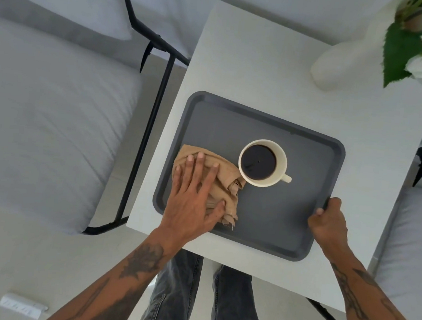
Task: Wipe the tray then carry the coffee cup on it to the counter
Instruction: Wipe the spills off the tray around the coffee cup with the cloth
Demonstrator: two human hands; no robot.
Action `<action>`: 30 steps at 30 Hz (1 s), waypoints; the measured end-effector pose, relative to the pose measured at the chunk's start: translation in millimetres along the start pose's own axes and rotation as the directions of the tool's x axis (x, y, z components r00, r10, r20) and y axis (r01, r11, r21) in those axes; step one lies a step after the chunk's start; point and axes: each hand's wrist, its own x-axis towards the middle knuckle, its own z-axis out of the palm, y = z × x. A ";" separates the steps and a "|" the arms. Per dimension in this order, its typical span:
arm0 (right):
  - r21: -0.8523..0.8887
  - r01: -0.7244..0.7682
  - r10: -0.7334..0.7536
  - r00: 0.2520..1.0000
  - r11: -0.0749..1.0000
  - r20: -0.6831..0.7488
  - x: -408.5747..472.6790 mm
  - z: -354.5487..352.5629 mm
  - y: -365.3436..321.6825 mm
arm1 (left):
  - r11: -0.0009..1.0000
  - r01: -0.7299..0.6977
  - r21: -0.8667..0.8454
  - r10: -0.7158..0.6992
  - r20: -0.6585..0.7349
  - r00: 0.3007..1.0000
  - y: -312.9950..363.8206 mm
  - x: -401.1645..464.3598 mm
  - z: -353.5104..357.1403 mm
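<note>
Left hand [191, 196] lies flat, fingers spread, on the cloth [224, 186] at the tray's [276, 216] 9 o'clock; right hand [328, 221] seemingly grips its 4 o'clock rim.

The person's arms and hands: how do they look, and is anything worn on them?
Both forearms are bare, with no sleeves in view. Each carries dark tattoos: the left forearm has a large flower-like design near the wrist and more ink lower down, and the right forearm has long dark figures along it. The left hand and right hand wear no gloves, rings or watch that I can see.
</note>
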 end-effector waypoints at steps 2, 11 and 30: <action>-0.002 0.004 -0.004 1.000 1.000 0.000 -0.2 -0.1 0.0 | 0.999 -0.021 0.026 0.020 0.019 1.000 -5.9 4.9 2.8; -0.059 -0.004 0.005 1.000 0.998 0.026 -2.6 -4.6 -2.3 | 1.000 0.008 -0.009 -0.009 -0.075 0.997 -0.4 -1.6 6.8; 0.029 0.001 -0.004 0.997 1.000 0.076 -1.8 -11.1 -4.4 | 0.997 -0.054 -0.063 0.058 0.066 0.996 130.7 -37.0 43.5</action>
